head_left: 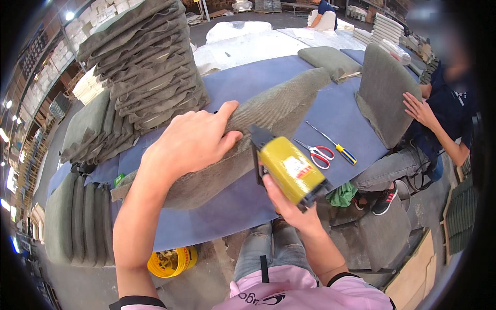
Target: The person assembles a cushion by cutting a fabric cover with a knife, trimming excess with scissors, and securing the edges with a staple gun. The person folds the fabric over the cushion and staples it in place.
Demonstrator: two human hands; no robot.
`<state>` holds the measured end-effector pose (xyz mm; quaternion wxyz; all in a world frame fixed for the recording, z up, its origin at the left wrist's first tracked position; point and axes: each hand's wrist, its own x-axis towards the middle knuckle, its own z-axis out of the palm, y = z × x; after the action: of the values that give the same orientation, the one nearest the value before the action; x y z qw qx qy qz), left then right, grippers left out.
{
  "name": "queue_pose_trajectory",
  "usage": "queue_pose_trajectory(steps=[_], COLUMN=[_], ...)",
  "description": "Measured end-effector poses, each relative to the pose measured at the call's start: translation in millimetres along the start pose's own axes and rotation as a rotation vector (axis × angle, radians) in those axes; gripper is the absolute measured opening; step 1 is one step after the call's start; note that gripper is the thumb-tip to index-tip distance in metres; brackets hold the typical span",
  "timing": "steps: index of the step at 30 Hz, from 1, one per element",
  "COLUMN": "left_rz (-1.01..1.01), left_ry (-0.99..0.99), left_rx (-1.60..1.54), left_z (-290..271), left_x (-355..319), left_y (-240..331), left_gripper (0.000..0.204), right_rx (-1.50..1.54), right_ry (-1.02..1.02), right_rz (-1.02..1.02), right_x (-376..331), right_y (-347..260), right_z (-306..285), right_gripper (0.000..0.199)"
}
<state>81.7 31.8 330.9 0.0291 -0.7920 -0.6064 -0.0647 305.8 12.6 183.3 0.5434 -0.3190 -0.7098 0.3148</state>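
My left hand (196, 137) grips the top edge of a grey-green fabric cushion (274, 111), its thumb and forefinger showing on the near side. The cushion stands tilted on edge across the blue-covered table (227, 219). My right hand (289, 204) is closed round a yellow-and-black handheld tool (292, 170) with a rounded body, held up close to the cushion's near side. Its exact kind I cannot make out. Beyond it on the table lie scissors (319, 155) with red-and-white handles and a screwdriver-like tool (345, 153) with a blue-and-yellow handle.
A tall pile of fabric covers (150, 67) stands at the back left, with upright cushions (77, 222) below it. A yellow bucket (181, 261) is under the table's front edge. At right, a co-worker's hand (421, 108) touches another cushion (385, 95); a green cloth (342, 195) hangs nearby.
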Motion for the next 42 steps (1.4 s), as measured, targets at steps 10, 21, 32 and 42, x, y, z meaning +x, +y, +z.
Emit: queue_pose_trajectory(steps=[10,21,32,42], left_rz=[0.018,-0.025,-0.314,-0.649], left_ry=[0.060,0.024,0.220,0.122], left_rx=[0.015,0.014,0.226,0.228], left_z=[7,-8,-2,12], left_x=[-9,7,-55,-98], left_y=[3,-50,-104,-143], left_gripper=[0.050,0.060,0.072,0.085], right_rx=[0.158,0.327,-1.007,-1.196], right_ry=[-0.003,-0.200,-0.234,-0.165], right_rz=[-0.056,0.382,0.566,0.244], right_x=[17,50,69,3], right_y=[-8,8,258,313], right_z=[20,-21,-173,-126], right_gripper=[0.014,0.023,0.081,0.032])
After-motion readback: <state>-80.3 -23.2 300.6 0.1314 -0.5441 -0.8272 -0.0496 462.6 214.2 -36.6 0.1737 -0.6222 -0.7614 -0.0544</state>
